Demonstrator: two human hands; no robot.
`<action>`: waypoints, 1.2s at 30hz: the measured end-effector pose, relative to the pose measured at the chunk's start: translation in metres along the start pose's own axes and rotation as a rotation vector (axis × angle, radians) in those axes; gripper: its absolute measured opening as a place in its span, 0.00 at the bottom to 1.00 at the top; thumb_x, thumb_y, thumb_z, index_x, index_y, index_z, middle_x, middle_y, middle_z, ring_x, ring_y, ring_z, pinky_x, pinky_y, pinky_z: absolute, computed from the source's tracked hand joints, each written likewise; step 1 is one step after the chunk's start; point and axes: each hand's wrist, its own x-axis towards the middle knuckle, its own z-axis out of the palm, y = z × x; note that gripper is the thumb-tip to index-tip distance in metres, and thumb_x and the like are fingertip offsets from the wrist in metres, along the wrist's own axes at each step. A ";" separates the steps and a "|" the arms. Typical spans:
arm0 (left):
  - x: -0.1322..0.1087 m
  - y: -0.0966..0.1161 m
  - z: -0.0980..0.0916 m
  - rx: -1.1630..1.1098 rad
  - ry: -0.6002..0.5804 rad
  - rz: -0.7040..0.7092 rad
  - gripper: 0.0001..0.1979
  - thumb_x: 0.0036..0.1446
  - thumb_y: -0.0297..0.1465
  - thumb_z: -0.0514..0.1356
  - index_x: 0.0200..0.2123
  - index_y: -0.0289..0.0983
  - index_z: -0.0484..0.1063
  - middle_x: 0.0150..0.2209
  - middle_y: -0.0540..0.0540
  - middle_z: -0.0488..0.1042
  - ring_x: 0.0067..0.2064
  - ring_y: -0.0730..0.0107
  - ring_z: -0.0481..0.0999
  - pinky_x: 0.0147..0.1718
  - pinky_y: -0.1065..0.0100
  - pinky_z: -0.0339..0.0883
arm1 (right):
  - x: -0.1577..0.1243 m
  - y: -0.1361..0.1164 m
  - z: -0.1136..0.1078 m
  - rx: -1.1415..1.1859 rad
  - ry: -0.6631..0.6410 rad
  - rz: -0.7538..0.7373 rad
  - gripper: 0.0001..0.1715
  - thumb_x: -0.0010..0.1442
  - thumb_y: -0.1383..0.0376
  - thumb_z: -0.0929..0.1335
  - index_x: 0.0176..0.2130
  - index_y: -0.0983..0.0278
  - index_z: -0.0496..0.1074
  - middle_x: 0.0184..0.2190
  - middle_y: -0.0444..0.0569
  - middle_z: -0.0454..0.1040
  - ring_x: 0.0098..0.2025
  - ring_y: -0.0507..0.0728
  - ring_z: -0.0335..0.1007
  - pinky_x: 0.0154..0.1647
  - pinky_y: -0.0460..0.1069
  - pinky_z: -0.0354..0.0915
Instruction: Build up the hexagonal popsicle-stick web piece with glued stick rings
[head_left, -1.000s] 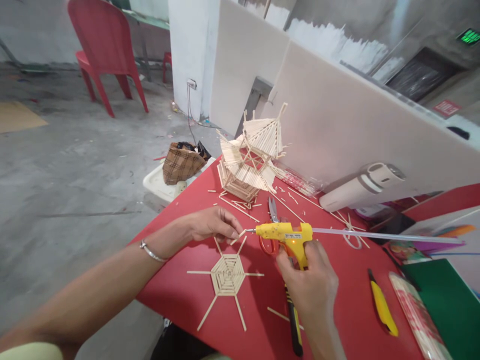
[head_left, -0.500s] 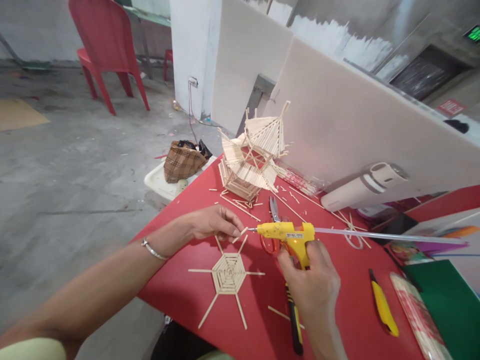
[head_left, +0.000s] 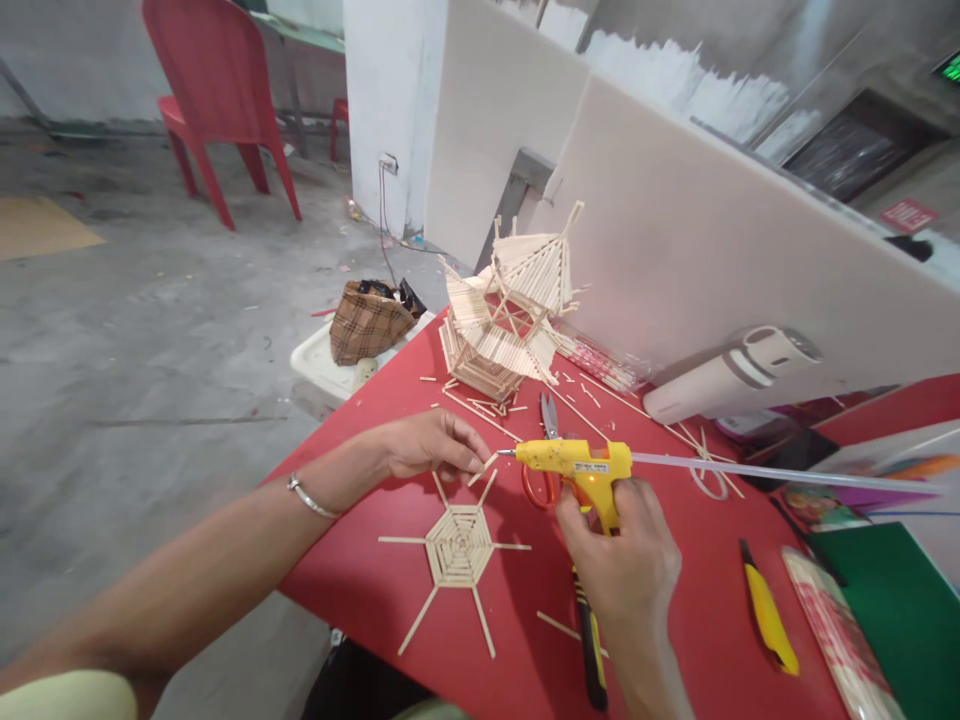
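Observation:
My left hand (head_left: 442,447) pinches a short wooden stick (head_left: 482,470) between thumb and fingers. In my right hand (head_left: 626,560) is a yellow hot glue gun (head_left: 574,458), a long clear glue stick (head_left: 750,472) running out of its back. The gun's nozzle points left and touches or nearly touches the end of the short stick. Below my left hand, a web-like hexagon of sticks (head_left: 459,546) with spokes reaching outward lies flat on the red table (head_left: 337,500). Scissors (head_left: 550,415) with red handles lie behind the gun, which partly hides them.
A pagoda-like stick model (head_left: 499,345) stands at the back among loose offcuts. A white tumbler (head_left: 731,375) lies on its side against the board. Black-and-yellow pliers (head_left: 591,650), a yellow cutter (head_left: 770,610) and a stick pack (head_left: 844,630) are at right. A plaid bag (head_left: 367,325) rests beyond the left edge.
The glue gun's nozzle has risen very slightly beside the stick. The view has shifted a little; both hands keep their holds.

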 end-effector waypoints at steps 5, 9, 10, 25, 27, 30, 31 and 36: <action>-0.001 -0.001 -0.001 0.014 -0.010 -0.003 0.10 0.42 0.30 0.73 0.31 0.35 0.82 0.23 0.47 0.78 0.22 0.77 0.73 0.21 0.75 0.63 | 0.000 0.002 0.000 -0.009 -0.008 -0.001 0.12 0.58 0.56 0.69 0.32 0.62 0.68 0.30 0.44 0.71 0.27 0.51 0.64 0.24 0.45 0.54; 0.000 -0.001 -0.001 0.024 0.002 0.001 0.10 0.42 0.29 0.73 0.30 0.35 0.82 0.23 0.46 0.78 0.23 0.77 0.74 0.21 0.76 0.63 | -0.001 0.002 -0.001 0.005 -0.013 0.020 0.12 0.57 0.56 0.69 0.32 0.62 0.68 0.30 0.44 0.71 0.28 0.51 0.64 0.25 0.45 0.55; 0.001 -0.002 -0.001 0.018 0.004 -0.001 0.10 0.41 0.29 0.73 0.30 0.35 0.82 0.23 0.46 0.78 0.23 0.77 0.74 0.21 0.76 0.63 | -0.001 0.002 -0.001 0.010 -0.019 0.021 0.12 0.57 0.56 0.69 0.32 0.62 0.68 0.31 0.44 0.71 0.28 0.51 0.63 0.25 0.45 0.55; 0.001 -0.002 -0.001 0.043 -0.003 -0.017 0.09 0.42 0.30 0.73 0.30 0.35 0.82 0.22 0.47 0.78 0.22 0.77 0.72 0.21 0.75 0.62 | -0.001 0.001 -0.001 -0.001 -0.012 0.009 0.11 0.57 0.56 0.69 0.32 0.61 0.69 0.31 0.44 0.71 0.29 0.51 0.65 0.25 0.45 0.56; 0.001 -0.003 -0.002 0.047 -0.004 -0.016 0.09 0.42 0.30 0.73 0.30 0.35 0.82 0.23 0.47 0.79 0.22 0.77 0.72 0.21 0.75 0.62 | -0.001 0.001 0.000 0.002 -0.013 0.010 0.11 0.57 0.57 0.69 0.32 0.62 0.69 0.31 0.44 0.72 0.28 0.51 0.65 0.25 0.45 0.56; 0.001 -0.004 -0.001 0.047 -0.003 -0.010 0.09 0.42 0.31 0.73 0.30 0.36 0.82 0.22 0.47 0.79 0.21 0.78 0.71 0.21 0.75 0.62 | -0.001 0.002 0.001 0.013 -0.018 0.003 0.10 0.57 0.57 0.69 0.32 0.62 0.69 0.31 0.44 0.72 0.28 0.50 0.65 0.26 0.45 0.56; 0.001 -0.003 -0.001 0.048 -0.006 -0.009 0.09 0.42 0.31 0.73 0.30 0.36 0.82 0.22 0.47 0.79 0.21 0.78 0.71 0.20 0.75 0.62 | -0.002 0.002 0.001 0.014 -0.019 0.001 0.10 0.57 0.57 0.69 0.32 0.62 0.69 0.31 0.44 0.72 0.28 0.51 0.66 0.26 0.45 0.56; -0.001 -0.002 0.000 0.061 -0.008 -0.016 0.09 0.42 0.31 0.73 0.30 0.36 0.82 0.22 0.48 0.78 0.21 0.77 0.71 0.21 0.74 0.63 | -0.003 0.004 0.001 0.007 -0.030 0.006 0.09 0.56 0.58 0.69 0.32 0.61 0.69 0.31 0.44 0.72 0.28 0.51 0.66 0.25 0.45 0.56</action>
